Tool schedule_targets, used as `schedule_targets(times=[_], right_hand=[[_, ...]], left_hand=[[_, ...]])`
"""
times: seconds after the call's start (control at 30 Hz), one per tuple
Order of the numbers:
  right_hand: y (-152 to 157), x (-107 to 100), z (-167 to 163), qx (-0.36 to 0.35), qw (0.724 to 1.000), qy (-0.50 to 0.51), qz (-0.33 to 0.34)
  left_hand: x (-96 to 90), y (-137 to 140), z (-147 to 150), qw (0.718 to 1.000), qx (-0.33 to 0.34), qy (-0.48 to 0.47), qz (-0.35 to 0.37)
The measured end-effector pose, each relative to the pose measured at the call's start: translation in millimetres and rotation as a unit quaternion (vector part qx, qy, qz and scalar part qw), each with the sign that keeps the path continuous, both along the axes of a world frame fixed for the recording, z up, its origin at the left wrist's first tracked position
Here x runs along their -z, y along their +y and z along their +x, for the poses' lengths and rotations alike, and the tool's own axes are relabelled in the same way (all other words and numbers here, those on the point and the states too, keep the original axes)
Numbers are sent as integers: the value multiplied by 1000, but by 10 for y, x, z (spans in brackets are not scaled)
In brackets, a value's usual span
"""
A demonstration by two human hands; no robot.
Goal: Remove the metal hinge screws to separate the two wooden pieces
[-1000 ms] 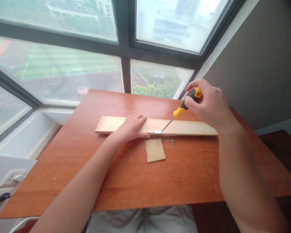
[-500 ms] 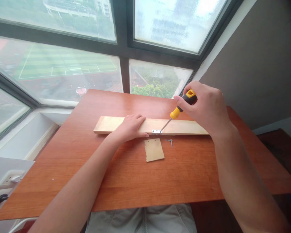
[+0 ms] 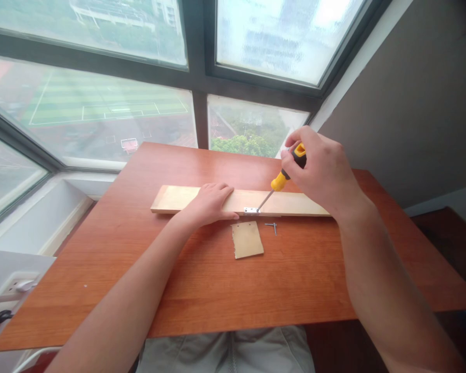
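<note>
A pale wooden board [image 3: 283, 201] lies across the table, with a small silver metal hinge or plate [image 3: 251, 210] at its near edge. My left hand [image 3: 209, 203] lies flat on the board just left of the plate, fingers stretched out. A yellow and black screwdriver [image 3: 280, 180] is held by its handle in my right hand [image 3: 320, 166]. It leans up to the right, and its tip meets the right end of the plate. Whether a screw sits under the tip is too small to tell.
On the reddish-brown table [image 3: 202, 290], a square tan piece of board [image 3: 247, 240] with two small holes lies in front of the plate. Loose screws [image 3: 272, 227] are beside it. Windows [image 3: 256, 127] rise behind the table; wall sockets [image 3: 13, 290] are at the left.
My right hand has turned and shifted slightly left on the screwdriver handle, the tip staying at the plate. My left hand keeps its place on the board.
</note>
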State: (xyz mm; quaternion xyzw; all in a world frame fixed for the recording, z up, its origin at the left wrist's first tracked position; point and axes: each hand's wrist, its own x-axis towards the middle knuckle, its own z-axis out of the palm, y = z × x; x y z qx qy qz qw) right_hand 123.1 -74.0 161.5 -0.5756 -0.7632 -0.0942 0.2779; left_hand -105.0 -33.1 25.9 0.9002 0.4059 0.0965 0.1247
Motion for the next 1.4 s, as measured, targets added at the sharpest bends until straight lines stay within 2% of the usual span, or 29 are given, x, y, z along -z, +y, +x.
schedule_targets(times=[0.27,0.47,0.67,0.73,0.87,0.97,1.03,1.13,1.23,1.3,1.4], right_hand=[[51,26,38,-55,998,39,-10],[-19,47,77,-154,976,126,-87],[10,183,82,-82,978,190,-28],[56,274,71,-111,952,280,-51],[116,456,5,-200,847,482,-96],[116,548,-54,-225,789,564,-91],[110,586,-89,-241,762,595,-85],[114,616,-144,-262,737,618,-81],[137,627,-210,-281,723,627,-76],[161,629,-245,-274,732,620,-67],[198,624,-253,-253,760,596,-48]], left_hand=[[-5,-1,7,1000,0,1,4],[4,1,4,1000,1,3,7],[-23,-9,8,1000,-3,6,2],[-30,-11,11,1000,-3,6,0],[-21,-7,10,1000,-3,4,1],[-5,-2,6,1000,-2,2,2],[0,1,5,1000,-3,3,1],[-4,2,7,1000,-5,6,-1],[-15,0,10,1000,-6,9,-3],[-20,-3,13,1000,-6,8,-5],[-22,-5,16,1000,-5,9,-6]])
